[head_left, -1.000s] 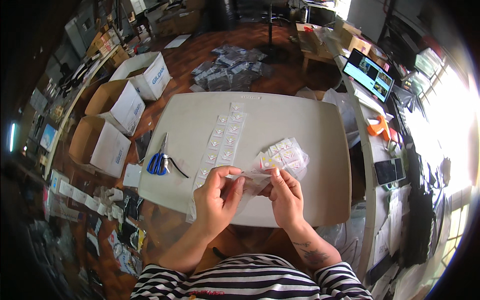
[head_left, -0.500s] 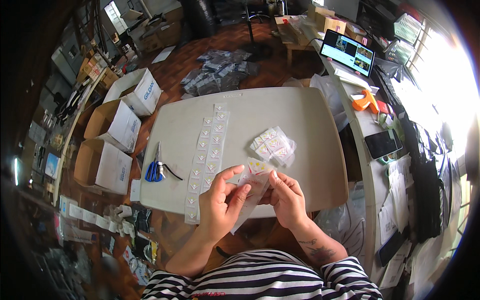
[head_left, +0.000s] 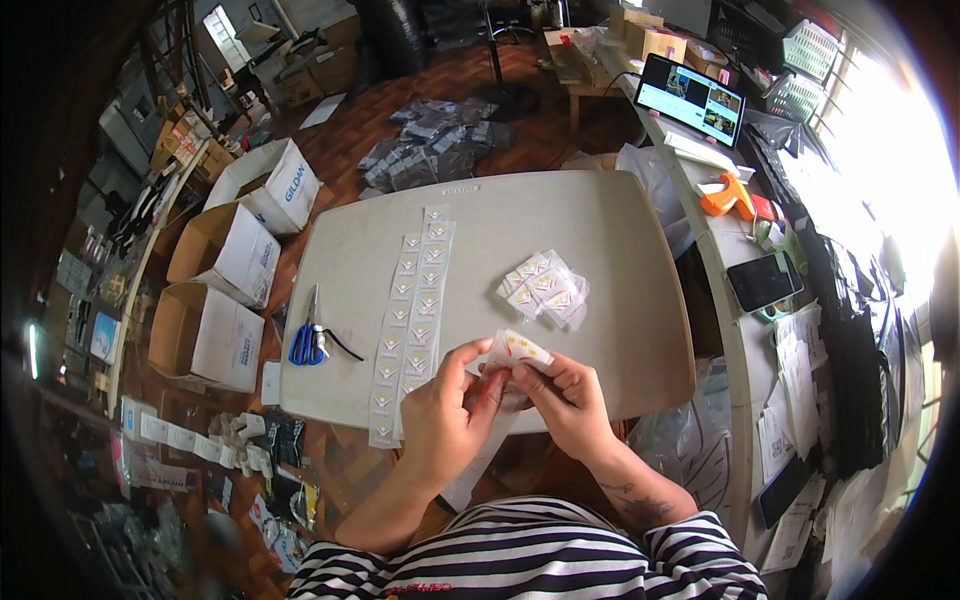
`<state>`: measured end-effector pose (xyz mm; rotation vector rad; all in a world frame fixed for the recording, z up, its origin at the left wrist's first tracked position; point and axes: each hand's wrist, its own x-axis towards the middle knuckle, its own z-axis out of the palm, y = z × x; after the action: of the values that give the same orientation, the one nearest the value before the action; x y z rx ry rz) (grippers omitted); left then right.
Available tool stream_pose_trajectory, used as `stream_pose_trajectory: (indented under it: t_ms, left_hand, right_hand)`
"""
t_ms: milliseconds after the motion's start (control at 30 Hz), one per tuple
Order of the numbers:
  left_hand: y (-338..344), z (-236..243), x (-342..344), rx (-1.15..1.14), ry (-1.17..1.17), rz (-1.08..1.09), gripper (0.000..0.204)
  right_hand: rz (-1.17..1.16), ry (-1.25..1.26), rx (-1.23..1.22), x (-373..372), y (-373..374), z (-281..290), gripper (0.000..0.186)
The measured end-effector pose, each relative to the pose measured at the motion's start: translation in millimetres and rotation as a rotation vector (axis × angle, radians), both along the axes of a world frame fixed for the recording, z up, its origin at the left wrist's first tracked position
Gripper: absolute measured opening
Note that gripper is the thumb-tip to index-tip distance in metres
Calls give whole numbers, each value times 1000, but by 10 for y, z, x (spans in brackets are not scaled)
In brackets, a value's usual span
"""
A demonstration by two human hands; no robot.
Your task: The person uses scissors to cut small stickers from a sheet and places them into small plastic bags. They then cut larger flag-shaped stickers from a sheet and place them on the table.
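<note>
My left hand (head_left: pixel 448 415) and my right hand (head_left: pixel 570 405) meet over the table's near edge, both closed on a translucent printed strip (head_left: pixel 522 349). Its top end, with yellow and red print, curls over between my fingers, while the rest hangs below toward my lap. Just beyond my hands lies a pile of small printed film squares (head_left: pixel 545 287), overlapping loosely. To the left, long strips of printed film (head_left: pixel 428 300) with repeated logos lie side by side. Farther left are blue-handled scissors (head_left: pixel 304 345), blades pointing away from me.
The pale table (head_left: pixel 590 215) has rounded corners. White cartons (head_left: pixel 240 335) stand open at its left. Along the right, a long counter (head_left: pixel 715 265) carries a tablet-like screen (head_left: pixel 690 100), an orange hand tool (head_left: pixel 728 197), a phone (head_left: pixel 765 284) and papers. Plastic-wrapped packages (head_left: pixel 435 140) lie on the floor beyond.
The strip's upper end has bent over and sunk slightly. My fingertips have come closer together on it, my right thumb moving down and left. The scissors and pile stay put.
</note>
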<state>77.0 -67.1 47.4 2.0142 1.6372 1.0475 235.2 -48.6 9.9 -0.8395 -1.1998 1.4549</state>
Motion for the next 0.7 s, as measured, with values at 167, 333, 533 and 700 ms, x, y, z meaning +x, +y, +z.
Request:
stream_pose_trajectory:
  t_ms: [167,333,533,700]
  left_hand:
    - [147,-38,-58,187,45,-61,23]
    - [256,-158,23,-90,-407,-143,10]
    - [403,-564,294,90,-553,-28,11]
    - [410,-582,316,156,-400,-46,13]
  right_hand:
    - [-109,-298,191,55,36,29,51]
    - [-93,-23,161,16,0,-140,60]
    - [-278,-5,187,-219,-37,-357,55]
    - [-398,24,199,-292,-54,-358,55]
